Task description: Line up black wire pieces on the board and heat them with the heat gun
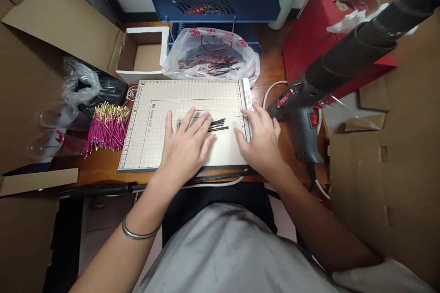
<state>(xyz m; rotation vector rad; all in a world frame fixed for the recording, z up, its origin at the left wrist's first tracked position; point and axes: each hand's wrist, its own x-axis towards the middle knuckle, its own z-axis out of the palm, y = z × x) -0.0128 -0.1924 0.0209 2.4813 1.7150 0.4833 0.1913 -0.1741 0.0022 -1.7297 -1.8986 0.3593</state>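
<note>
Several thin black strips (219,125) lie on a cream paper cutter board (156,128) printed with a grid and size marks. My left hand (187,139) is laid flat over the left part of the strips, fingers spread, hiding their far ends. At the board's right edge rests my right hand (259,135), fingers apart and holding nothing. Its fingertips are by the ruler strip (246,96) along that edge. A long dark cutter arm (103,189) runs along the table's front edge, below the board.
A black heat gun (309,91) stands at right before a red box (302,32). Behind the board sit a plastic bag (213,50) of dark strips, a white carton (140,74) and a blue rack (220,7). At left lie magenta gold-tipped wires (106,130) and clear cups (48,144).
</note>
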